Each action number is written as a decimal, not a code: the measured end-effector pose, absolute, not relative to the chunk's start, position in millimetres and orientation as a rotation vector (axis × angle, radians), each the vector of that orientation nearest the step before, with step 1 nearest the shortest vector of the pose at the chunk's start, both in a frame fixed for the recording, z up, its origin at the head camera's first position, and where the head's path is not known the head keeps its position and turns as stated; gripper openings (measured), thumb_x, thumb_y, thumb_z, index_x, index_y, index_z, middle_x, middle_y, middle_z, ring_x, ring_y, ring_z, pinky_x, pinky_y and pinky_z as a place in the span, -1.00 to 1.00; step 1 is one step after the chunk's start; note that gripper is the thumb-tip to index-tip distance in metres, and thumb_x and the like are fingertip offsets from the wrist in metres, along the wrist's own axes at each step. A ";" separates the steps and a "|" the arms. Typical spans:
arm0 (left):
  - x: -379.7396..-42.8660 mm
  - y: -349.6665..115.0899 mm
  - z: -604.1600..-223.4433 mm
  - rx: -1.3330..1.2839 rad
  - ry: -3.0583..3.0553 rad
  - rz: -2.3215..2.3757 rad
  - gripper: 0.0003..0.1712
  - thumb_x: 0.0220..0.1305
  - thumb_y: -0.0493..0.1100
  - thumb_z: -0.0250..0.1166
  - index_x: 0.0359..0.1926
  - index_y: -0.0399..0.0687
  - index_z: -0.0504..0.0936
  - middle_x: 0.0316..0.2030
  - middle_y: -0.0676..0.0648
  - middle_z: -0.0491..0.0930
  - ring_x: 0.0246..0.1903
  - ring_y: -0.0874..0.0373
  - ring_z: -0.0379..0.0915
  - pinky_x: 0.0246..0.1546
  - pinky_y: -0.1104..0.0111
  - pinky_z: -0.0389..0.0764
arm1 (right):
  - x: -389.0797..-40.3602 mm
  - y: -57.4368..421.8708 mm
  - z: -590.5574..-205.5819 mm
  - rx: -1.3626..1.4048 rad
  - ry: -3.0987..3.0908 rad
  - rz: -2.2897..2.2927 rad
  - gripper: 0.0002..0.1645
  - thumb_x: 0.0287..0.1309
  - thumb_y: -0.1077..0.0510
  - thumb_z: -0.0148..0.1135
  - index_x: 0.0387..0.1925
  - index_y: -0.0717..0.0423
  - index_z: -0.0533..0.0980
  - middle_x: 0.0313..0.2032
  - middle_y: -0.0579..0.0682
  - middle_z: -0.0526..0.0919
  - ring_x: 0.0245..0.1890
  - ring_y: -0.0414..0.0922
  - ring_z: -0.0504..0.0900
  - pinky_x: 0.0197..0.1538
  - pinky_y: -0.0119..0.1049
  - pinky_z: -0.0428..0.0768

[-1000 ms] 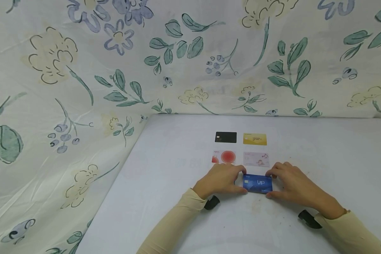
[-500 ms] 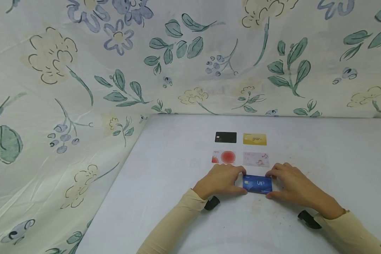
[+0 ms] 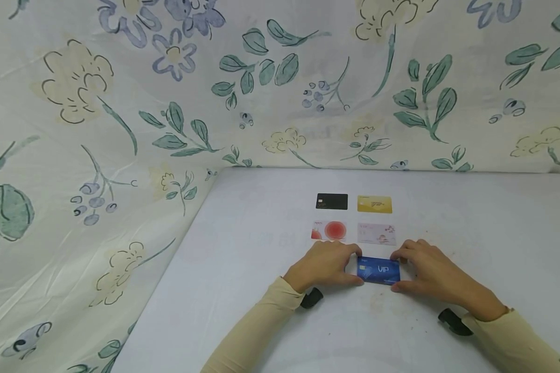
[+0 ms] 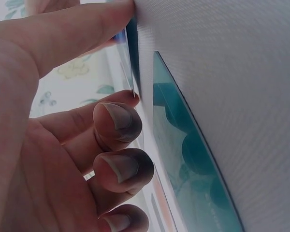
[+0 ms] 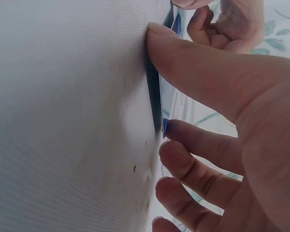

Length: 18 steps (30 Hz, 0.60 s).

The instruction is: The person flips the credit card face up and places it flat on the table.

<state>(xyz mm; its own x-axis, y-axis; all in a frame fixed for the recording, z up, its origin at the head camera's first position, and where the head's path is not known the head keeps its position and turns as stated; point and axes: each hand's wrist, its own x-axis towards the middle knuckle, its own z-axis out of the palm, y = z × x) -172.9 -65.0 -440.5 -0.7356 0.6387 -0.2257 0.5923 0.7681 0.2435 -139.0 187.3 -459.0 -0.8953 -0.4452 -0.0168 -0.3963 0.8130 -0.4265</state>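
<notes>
A blue VIP bank card lies face up between both hands at the near side of the card group. My left hand pinches its left end, thumb at the near edge and index finger at the far edge. On the right end, my right hand grips it the same way; its other fingers are bent and off the card. The right wrist view shows the card edge-on, close to the white surface. A teal card lies under my left hand, hidden in the head view.
Beyond the hands lie a black card, a gold card, a white card with a red circle and a pale pink card. They sit on a white table backed by floral cloth.
The blue card has shifted very slightly toward the person since one second ago. Both hands keep the same hold, and the other cards stay where they were.
</notes>
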 end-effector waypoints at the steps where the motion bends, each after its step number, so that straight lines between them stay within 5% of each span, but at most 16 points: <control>1: -172.8 -65.1 -440.5 0.952 2.668 0.226 -0.32 0.19 0.28 0.45 0.26 0.13 0.59 -0.45 0.14 0.49 -0.48 0.30 0.36 -0.54 0.49 0.27 | -139.0 187.4 -458.9 -0.671 2.878 -0.642 -0.30 -0.20 -0.20 0.69 -0.03 0.06 0.70 -0.13 -0.07 0.69 -0.16 -0.11 0.49 -0.06 -0.13 0.47; 18: -173.1 -64.9 -440.5 0.953 2.673 0.225 -0.32 0.19 0.28 0.45 0.26 0.14 0.60 -0.43 0.14 0.50 -0.46 0.31 0.37 -0.53 0.50 0.28 | -138.8 190.0 -460.8 -0.695 2.860 -0.685 -0.30 -0.17 -0.20 0.68 -0.01 0.07 0.68 -0.18 -0.12 0.64 -0.17 -0.13 0.47 -0.09 -0.18 0.46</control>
<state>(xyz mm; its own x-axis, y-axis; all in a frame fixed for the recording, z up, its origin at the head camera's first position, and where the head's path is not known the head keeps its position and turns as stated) -173.1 -64.9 -440.5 -0.7376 0.6380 -0.2212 0.5921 0.7686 0.2423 -138.8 190.0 -460.8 -0.8875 -0.4607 -0.0092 -0.4065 0.7922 -0.4551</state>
